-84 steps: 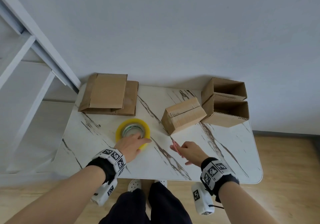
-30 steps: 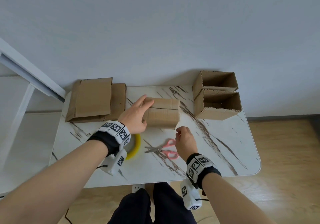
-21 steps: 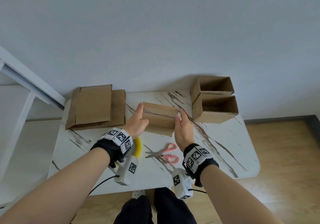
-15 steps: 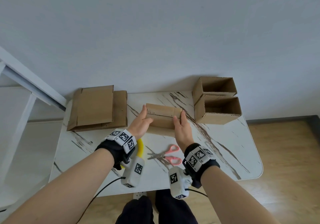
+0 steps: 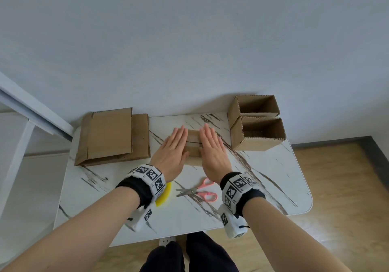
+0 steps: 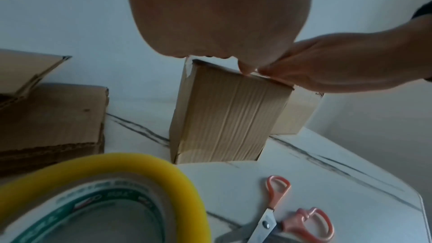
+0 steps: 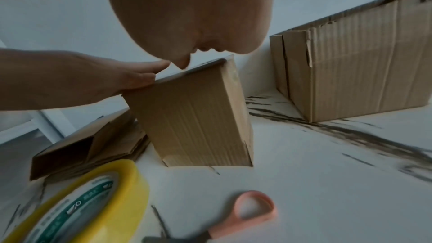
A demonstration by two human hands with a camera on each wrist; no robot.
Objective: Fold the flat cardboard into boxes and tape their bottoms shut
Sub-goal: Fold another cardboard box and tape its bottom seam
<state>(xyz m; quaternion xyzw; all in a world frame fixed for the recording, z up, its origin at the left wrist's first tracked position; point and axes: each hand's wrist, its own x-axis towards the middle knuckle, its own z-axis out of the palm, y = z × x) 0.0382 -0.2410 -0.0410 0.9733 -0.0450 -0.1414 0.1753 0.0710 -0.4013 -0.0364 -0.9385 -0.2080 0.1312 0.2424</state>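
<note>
A small brown cardboard box (image 5: 193, 145) stands bottom up in the middle of the marble table (image 5: 273, 179). My left hand (image 5: 173, 148) and right hand (image 5: 211, 148) lie flat on its upturned bottom, fingers straight, pressing down side by side. In the left wrist view the box (image 6: 224, 117) stands under my palm, with the right hand's fingertips (image 6: 268, 70) on its top edge. The right wrist view shows the box (image 7: 198, 123) tilted, the left hand's fingers (image 7: 145, 73) on its top. The yellow tape roll (image 5: 163, 195) lies near my left wrist. Pink-handled scissors (image 5: 200, 190) lie in front.
A stack of flat cardboard (image 5: 112, 136) lies at the back left. Two open boxes (image 5: 257, 131) stand one behind the other at the back right against the wall. A white frame (image 5: 27, 111) stands left of the table. Wooden floor lies to the right.
My hands left the tape roll and the scissors on the table, took the box by its ends, and now both palms lie flat on top of it.
</note>
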